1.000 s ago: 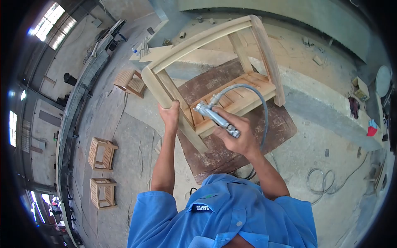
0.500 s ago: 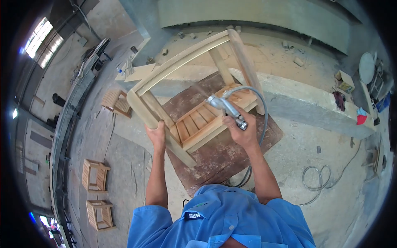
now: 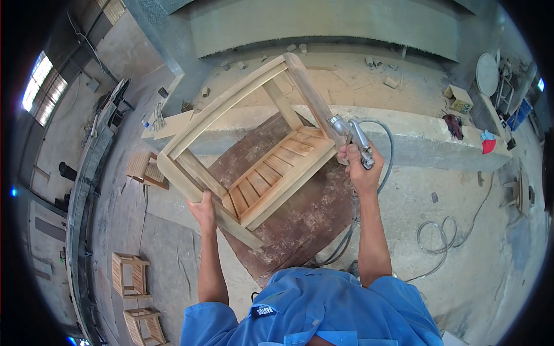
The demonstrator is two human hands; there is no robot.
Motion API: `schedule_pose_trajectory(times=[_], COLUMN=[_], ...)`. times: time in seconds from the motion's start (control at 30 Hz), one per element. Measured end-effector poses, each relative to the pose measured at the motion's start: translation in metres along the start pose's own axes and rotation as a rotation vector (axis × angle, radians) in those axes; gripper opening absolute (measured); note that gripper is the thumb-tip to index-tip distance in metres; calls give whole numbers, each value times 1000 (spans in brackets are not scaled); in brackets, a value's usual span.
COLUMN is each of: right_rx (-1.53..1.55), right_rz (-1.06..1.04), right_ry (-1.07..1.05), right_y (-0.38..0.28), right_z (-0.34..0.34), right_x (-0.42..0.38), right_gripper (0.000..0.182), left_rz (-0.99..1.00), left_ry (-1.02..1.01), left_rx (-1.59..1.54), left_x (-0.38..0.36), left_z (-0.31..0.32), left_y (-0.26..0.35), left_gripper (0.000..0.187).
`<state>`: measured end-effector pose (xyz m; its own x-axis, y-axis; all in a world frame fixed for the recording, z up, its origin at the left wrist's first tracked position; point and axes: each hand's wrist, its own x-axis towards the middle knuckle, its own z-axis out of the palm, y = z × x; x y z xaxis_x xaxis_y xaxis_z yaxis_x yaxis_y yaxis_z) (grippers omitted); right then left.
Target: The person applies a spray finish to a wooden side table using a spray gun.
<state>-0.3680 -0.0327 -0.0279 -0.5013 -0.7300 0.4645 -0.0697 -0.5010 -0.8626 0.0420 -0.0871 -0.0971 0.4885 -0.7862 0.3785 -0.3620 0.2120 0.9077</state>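
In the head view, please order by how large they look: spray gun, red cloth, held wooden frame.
wooden frame
spray gun
red cloth
The red cloth lies farther away, so its true size is unsure.

This was a furniture workshop: a metal spray gun (image 3: 356, 140) with a hose (image 3: 391, 155) showed at two o'clock beside a bare wooden furniture piece (image 3: 266, 177), slatted wooden stools (image 3: 137, 279) stood at eight o'clock on concrete floor (image 3: 170, 248), and a dusty, debris-strewn bay (image 3: 323, 72) lay at one o'clock.
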Motion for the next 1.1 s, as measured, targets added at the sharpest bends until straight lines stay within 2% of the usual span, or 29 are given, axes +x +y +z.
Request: schedule_pose_trajectory(times=[0.17,0.3,0.37,0.43,0.53,0.57,0.63,0.77,0.97,1.03,1.1], right_rx=[-6,-23,-26,-28,-19,-6,28,42,-92,-46,-122], right_rz=[-16,14,-64,-104,-82,-79,-171,-87,-69,67,24], right_ry=[-11,-95,-216,-254,-472,-479,-592,-702,-567,-457,-428], right_y=[-2,-11,-20,-30,-44,-47,-52,-59,-39,-35,-22], right_z=[19,30,40,49,60,65,75,79,45,23,-4], right_x=[-1,-21,-36,-51,-73,-79,-90,-99,-106,-113,-125], right_gripper=[47,46,44,44,50,50,52,58,53,51,49], left_rz=[-9,36,-57,-28,-97,-95,-72,-94,46,30,68], left_ry=[-4,44,-65,-37,-35,-24,-12,-41,-38,-54,-19], left_rx=[24,0,-5,28,-34,-25,-38,-48,-73,-94,-103], left_x=[3,-4,-4,-1,-6,-6,-5,-3,1,0,6], left_z=[-5,2,0,-1,4,4,6,6,8,9,10], left_y=[-12,11,17,9,20,20,19,14,-2,-1,-11], left_gripper=[38,35,45,44,43,43,44,44,33,31,30])
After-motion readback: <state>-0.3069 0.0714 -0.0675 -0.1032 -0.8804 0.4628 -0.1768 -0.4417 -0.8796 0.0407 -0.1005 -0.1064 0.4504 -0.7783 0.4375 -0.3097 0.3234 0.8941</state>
